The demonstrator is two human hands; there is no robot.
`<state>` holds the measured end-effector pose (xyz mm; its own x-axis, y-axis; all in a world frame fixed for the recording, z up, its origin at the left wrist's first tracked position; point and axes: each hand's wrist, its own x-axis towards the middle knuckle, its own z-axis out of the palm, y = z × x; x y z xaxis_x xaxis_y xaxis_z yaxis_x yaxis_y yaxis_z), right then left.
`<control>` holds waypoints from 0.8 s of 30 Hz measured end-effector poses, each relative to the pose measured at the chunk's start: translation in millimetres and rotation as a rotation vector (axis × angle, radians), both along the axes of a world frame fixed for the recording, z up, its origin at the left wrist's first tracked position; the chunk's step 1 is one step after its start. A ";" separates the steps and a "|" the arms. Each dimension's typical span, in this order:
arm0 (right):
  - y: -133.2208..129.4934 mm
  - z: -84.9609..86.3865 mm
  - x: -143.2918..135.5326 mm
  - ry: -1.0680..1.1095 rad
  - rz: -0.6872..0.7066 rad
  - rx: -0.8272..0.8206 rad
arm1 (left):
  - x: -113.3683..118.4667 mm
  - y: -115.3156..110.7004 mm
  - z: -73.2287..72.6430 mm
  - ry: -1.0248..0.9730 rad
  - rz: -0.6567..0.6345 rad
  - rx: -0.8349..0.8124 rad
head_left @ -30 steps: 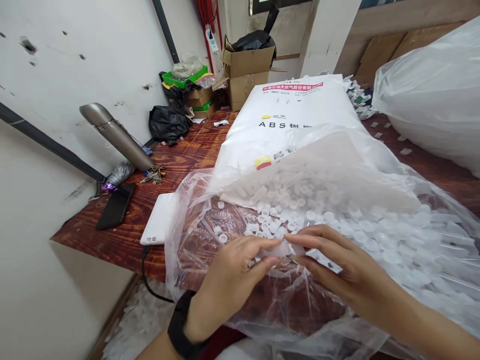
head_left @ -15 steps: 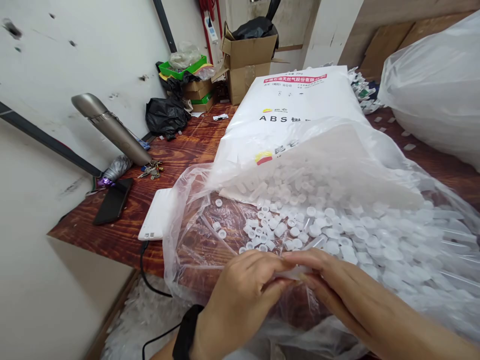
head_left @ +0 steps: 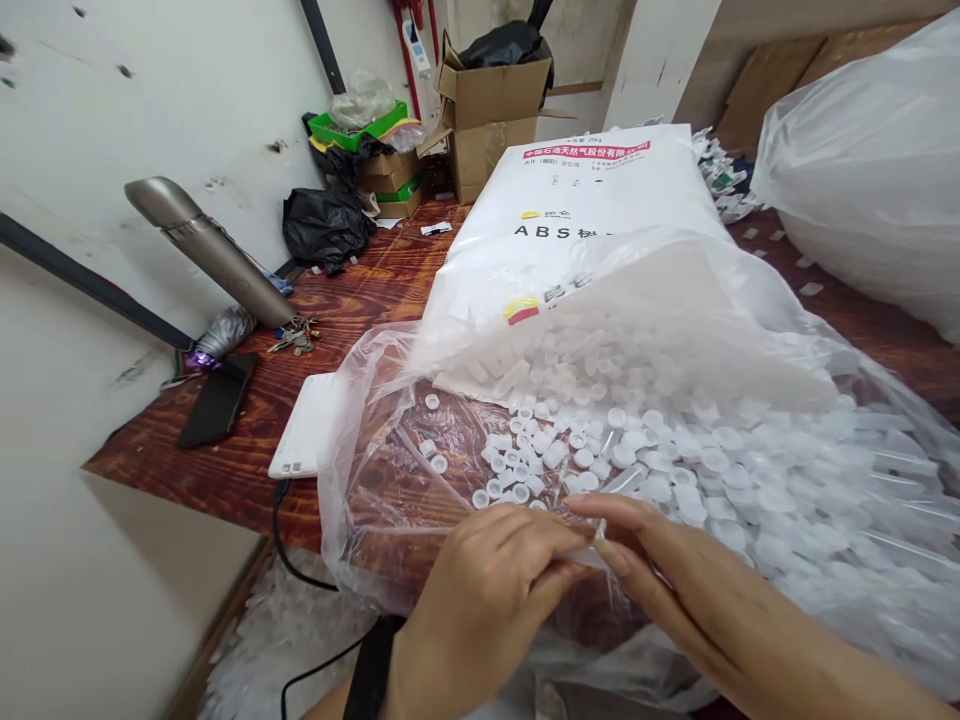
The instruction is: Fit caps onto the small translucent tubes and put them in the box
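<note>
My left hand (head_left: 487,590) is closed in a pinch round a small translucent white plastic piece (head_left: 589,556), mostly hidden by the fingers. My right hand (head_left: 675,570) comes from the right, its thumb and fingertips at the other end of the same piece. A small clear bit shows at its right thumb tip. Both hands are over the near edge of a clear plastic bag (head_left: 349,500). Many small white plastic caps (head_left: 517,470) lie loose in the bag just beyond the hands, heaped more thickly to the right.
A full white printed sack (head_left: 577,190) lies behind the caps. Leftward on the wooden table are a white box (head_left: 304,425) with a black cable, a phone (head_left: 217,400), keys (head_left: 296,337) and a leaning steel flask (head_left: 214,255). A large stuffed bag (head_left: 870,180) stands right.
The right thumb and fingertips have shifted slightly, and a small clear bit now shows at the right end of the held piece. The view has moved a little.
</note>
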<state>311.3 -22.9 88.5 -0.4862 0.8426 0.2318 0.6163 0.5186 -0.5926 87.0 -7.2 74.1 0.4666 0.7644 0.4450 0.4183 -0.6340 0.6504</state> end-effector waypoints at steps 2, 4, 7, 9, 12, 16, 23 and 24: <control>-1.7 0.4 -0.4 0.010 -0.004 0.005 | 0.0 -0.5 -0.3 0.008 -0.001 0.006; -4.1 0.9 -2.5 0.041 0.043 -0.005 | 0.0 -1.6 -0.1 0.024 0.011 -0.001; -8.6 2.1 -6.4 0.080 0.074 -0.150 | -0.7 -4.4 0.5 0.068 0.004 0.014; -9.3 2.2 -6.7 0.080 0.049 -0.247 | -2.8 -4.0 1.0 0.103 -0.030 0.034; -0.9 -3.2 -0.9 0.031 0.005 -0.184 | -9.0 10.6 3.2 0.178 -0.015 -0.031; 24.5 -24.4 8.7 -0.216 -0.013 0.139 | -11.8 64.7 7.5 0.383 0.244 -0.202; 42.7 -44.5 3.9 -0.309 0.037 0.210 | 9.1 154.5 1.2 0.494 0.299 -0.277; 42.3 -42.5 3.9 -0.309 0.042 0.203 | 10.6 159.3 0.4 0.494 0.293 -0.290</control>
